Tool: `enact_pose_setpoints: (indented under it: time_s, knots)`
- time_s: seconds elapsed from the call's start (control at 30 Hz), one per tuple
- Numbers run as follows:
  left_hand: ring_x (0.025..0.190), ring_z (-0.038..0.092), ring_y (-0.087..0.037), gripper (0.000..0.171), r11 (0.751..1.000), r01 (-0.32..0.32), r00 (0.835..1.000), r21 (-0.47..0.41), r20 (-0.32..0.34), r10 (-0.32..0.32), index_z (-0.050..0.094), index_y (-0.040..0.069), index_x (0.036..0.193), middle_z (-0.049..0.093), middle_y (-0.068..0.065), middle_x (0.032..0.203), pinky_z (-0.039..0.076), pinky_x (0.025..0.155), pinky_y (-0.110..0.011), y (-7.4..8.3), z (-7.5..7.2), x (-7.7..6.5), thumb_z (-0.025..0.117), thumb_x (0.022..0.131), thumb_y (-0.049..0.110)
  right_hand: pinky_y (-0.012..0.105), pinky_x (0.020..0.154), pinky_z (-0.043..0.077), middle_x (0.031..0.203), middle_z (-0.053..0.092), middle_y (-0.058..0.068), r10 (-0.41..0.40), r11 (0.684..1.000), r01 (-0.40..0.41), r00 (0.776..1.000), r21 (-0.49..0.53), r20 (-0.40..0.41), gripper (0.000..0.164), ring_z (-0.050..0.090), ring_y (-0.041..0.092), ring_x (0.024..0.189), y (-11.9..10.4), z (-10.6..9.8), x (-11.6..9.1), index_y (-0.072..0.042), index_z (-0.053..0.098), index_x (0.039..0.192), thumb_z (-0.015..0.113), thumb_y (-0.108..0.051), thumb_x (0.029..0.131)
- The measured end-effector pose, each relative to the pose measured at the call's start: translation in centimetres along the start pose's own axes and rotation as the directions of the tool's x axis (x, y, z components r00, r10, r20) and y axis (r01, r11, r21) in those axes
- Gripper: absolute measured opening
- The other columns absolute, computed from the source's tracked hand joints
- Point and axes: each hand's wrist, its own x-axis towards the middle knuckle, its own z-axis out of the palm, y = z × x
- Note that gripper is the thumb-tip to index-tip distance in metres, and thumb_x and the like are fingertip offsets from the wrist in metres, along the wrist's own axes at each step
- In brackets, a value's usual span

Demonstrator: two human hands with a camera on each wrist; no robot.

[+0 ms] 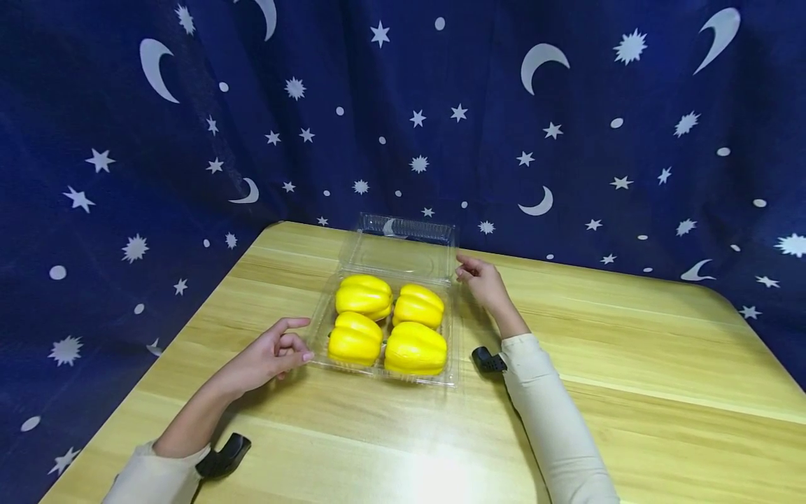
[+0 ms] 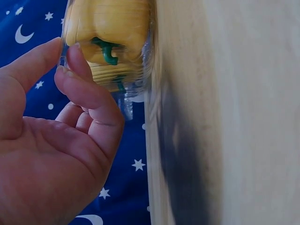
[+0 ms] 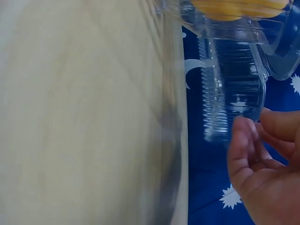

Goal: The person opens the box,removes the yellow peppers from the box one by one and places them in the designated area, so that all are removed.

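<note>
Several yellow bell peppers (image 1: pixel 415 348) sit in two rows in the base of a clear plastic clamshell box (image 1: pixel 455 381) on the table. Its clear lid (image 1: pixel 403 253) is swung back, away from the person. My left hand (image 1: pixel 267 357) is at the box's left edge, and in the left wrist view its thumb and fingertips pinch the clear rim. A pepper with a green stem (image 2: pixel 110 51) shows through the box wall there. On the far right, my right hand (image 1: pixel 488 285) pinches the lid's side edge between thumb and fingers, as the right wrist view shows.
The wooden table (image 1: pixel 630 364) extends to the right of the box and in front of it. Behind and to the left hangs a dark blue cloth (image 1: pixel 478 70) with white moons and stars. Black wrist cameras (image 1: pixel 225 456) are strapped over both pale sleeves (image 1: pixel 560 420).
</note>
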Motion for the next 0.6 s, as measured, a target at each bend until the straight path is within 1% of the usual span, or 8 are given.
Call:
enact_pose_setpoints:
  time_s: [0.17,0.37,0.5,0.6]
  knots:
    - [0.058,0.043,-0.010,0.067,1.000,-0.021,1.000,-0.002,0.011,0.021,0.020,-0.005,0.137,0.056,-0.015,0.088,0.039,0.049,-0.022,-0.1,0.1,0.1,0.060,0.087,0.016,0.034,0.081,0.048,0.113,0.055,0.023,0.041,0.999,-0.042,0.997,0.012,0.060,0.041,0.056,0.032,0.096,0.2,-0.3,-0.5,-0.001,0.041,0.135,0.044,-0.012,0.096]
    - [0.058,0.043,-0.011,0.067,1.000,-0.026,0.999,-0.006,0.020,0.026,0.019,-0.005,0.137,0.056,-0.019,0.090,0.038,0.050,-0.022,0.0,0.0,0.2,0.059,0.088,0.014,0.035,0.082,0.047,0.119,0.054,0.023,0.030,1.000,-0.030,0.998,0.003,0.062,0.047,0.054,0.033,0.104,0.4,-0.6,-1.0,-0.002,0.034,0.139,0.045,-0.017,0.096]
    - [0.057,0.043,-0.011,0.067,0.999,-0.034,0.999,-0.006,0.016,0.034,0.019,-0.006,0.137,0.056,-0.019,0.090,0.039,0.050,-0.022,-0.1,-0.1,0.1,0.059,0.088,0.014,0.040,0.085,0.047,0.125,0.050,0.024,0.026,0.999,-0.028,0.996,0.022,0.083,0.054,0.051,0.035,0.111,0.0,-0.7,-1.5,-0.004,0.030,0.141,0.048,-0.023,0.095]
    - [0.057,0.043,-0.011,0.066,0.999,-0.043,0.999,-0.003,0.014,0.043,0.019,-0.006,0.137,0.056,-0.020,0.090,0.039,0.050,-0.022,-0.2,-0.2,0.1,0.059,0.088,0.014,0.044,0.090,0.045,0.130,0.046,0.024,0.020,0.999,-0.023,0.994,0.030,0.104,0.059,0.048,0.037,0.116,-0.3,-0.7,-2.0,-0.006,0.026,0.143,0.051,-0.025,0.093]
